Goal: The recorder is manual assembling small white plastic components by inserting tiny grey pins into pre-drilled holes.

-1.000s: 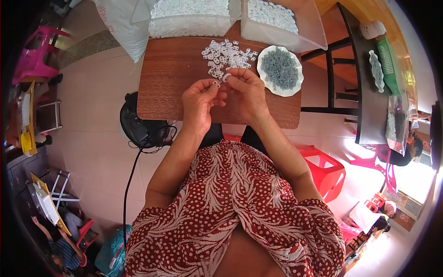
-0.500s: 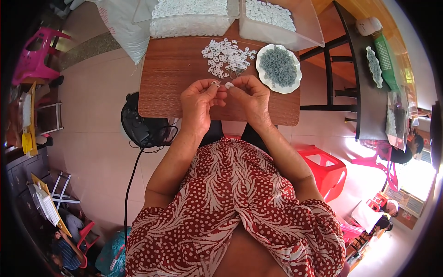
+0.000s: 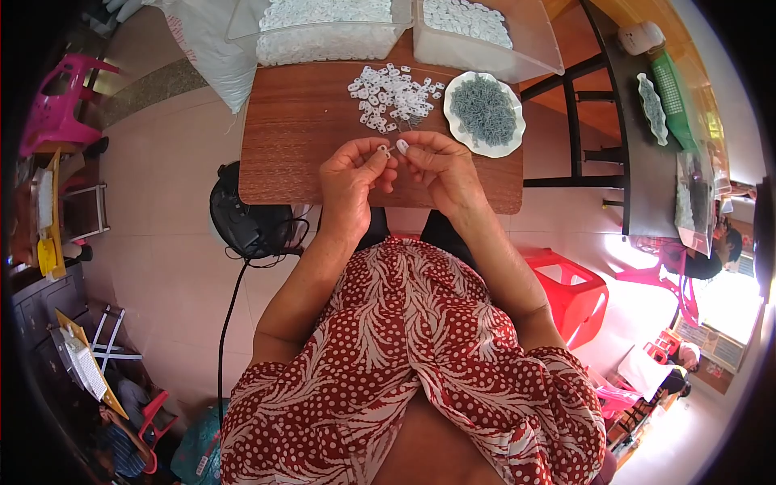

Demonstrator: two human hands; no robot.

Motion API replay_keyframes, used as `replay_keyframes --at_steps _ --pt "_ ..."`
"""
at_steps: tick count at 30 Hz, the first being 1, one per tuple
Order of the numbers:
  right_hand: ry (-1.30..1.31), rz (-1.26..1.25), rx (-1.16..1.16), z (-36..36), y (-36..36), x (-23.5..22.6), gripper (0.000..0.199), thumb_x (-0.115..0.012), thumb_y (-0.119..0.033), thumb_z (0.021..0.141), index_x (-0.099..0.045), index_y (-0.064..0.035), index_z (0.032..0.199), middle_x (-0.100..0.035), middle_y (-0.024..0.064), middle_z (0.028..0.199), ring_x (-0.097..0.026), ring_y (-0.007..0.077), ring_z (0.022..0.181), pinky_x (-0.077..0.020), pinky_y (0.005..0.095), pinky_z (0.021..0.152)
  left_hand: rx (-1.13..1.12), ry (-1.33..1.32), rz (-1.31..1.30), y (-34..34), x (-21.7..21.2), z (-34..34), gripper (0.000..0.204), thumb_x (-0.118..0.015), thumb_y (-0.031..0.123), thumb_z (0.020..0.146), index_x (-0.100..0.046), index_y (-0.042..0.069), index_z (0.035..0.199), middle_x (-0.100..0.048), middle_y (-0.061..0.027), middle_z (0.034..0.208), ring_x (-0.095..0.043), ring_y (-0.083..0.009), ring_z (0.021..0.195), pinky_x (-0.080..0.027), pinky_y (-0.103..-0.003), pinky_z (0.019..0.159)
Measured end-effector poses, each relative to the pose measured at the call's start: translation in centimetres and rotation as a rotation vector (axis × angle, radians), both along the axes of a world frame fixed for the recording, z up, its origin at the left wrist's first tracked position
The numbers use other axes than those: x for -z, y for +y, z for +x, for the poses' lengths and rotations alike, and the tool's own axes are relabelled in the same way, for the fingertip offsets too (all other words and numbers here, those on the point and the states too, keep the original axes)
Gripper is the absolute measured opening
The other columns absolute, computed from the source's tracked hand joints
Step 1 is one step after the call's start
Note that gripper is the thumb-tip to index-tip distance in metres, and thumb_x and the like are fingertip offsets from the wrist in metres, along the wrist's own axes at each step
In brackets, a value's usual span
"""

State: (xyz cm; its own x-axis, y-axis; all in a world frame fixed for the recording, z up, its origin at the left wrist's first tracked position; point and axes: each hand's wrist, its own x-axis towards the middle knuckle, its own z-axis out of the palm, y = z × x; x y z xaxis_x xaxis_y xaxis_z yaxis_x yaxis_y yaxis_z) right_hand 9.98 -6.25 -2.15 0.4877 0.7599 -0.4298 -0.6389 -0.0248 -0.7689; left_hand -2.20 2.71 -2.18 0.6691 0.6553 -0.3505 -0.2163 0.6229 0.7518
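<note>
Over the front part of a brown wooden table [image 3: 283, 162], my two hands work close together. My left hand [image 3: 349, 182] pinches a small white plastic piece with holes [image 3: 384, 150] between thumb and fingertips. Another small white plastic piece [image 3: 402, 146] sits in the pinch of my right hand [image 3: 449, 174], almost touching the first. A thin part seems to lie between the two, too small to make out. Just beyond my fingers spreads a loose pile of white two-hole plastic pieces [image 3: 392, 93]. A scalloped white plate [image 3: 495, 151] heaped with small grey parts [image 3: 483, 111] stands right of it.
Two clear plastic bins [image 3: 477, 61] of white pieces line the table's far side, beside a white sack [image 3: 214, 61]. Left of the table is a black device [image 3: 250, 218] with a cable on the floor. A red stool [image 3: 578, 295] and a dark table [image 3: 647, 170] are to the right.
The white piece in my right hand has tilted and come nearer the left hand's piece. The whole view has shifted slightly; both pinches hold.
</note>
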Motion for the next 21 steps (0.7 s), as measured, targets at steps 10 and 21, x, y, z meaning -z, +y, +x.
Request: replay_keyframes --at_steps 10,21 --pt "-0.109 -0.04 0.042 -0.38 -0.03 -0.35 0.023 -0.059 0.002 0.079 -0.06 0.0033 0.102 -0.063 0.0055 0.083 -0.056 0.0098 0.067 -0.0415 0.0196 0.057 -0.011 0.084 0.134 -0.71 -0.38 0.27 0.009 -0.056 0.001 0.084 -0.06 -0.002 0.092 -0.062 -0.0063 0.074 -0.056 -0.0082 0.059 -0.043 -0.018 0.047" --pt "-0.352 0.006 0.049 -0.6 0.04 0.47 0.017 -0.064 -0.001 0.077 -0.065 -0.0008 0.093 -0.063 0.0005 0.076 -0.053 0.0041 0.063 -0.0397 0.0171 0.055 -0.001 0.128 0.237 -0.94 0.32 0.39 0.009 -0.055 0.0 0.084 -0.06 -0.002 0.091 -0.06 -0.0046 0.073 -0.054 -0.0064 0.058 -0.041 -0.018 0.046"
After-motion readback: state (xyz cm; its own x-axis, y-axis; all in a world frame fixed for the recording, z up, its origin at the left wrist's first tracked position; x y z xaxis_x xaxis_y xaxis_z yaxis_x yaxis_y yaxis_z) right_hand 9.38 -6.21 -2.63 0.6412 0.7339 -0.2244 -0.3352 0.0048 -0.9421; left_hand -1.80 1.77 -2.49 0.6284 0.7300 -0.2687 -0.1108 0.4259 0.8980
